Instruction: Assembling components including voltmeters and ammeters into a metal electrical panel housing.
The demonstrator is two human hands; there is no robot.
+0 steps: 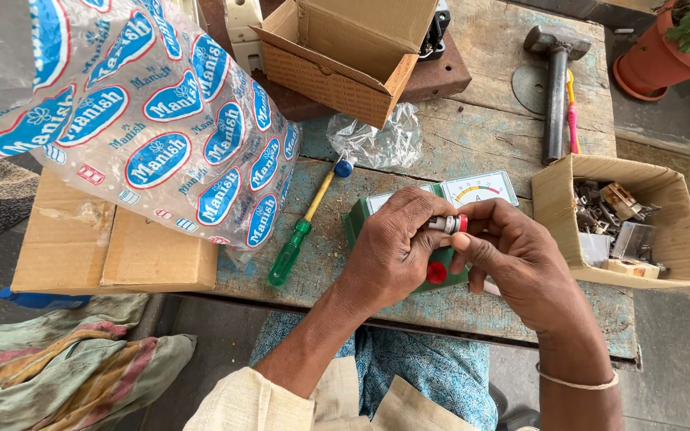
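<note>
My left hand (393, 251) and my right hand (509, 255) meet over a green panel meter (441, 195) with a white dial face. Between the fingertips of both hands is a small metal terminal with a red cap (450, 224). A second red terminal knob (437, 273) shows on the meter's front below my fingers. The meter rests on a worn wooden table (481, 136). A green-handled screwdriver (301, 235) with a yellow shaft lies just left of my left hand.
A large printed plastic bag (145, 120) hangs at the left over a flat cardboard box (113, 251). An open carton (345, 56) stands behind, crumpled clear plastic (377, 140) before it. A hammer (557, 88) lies at the back right. A box of small parts (616, 223) sits right.
</note>
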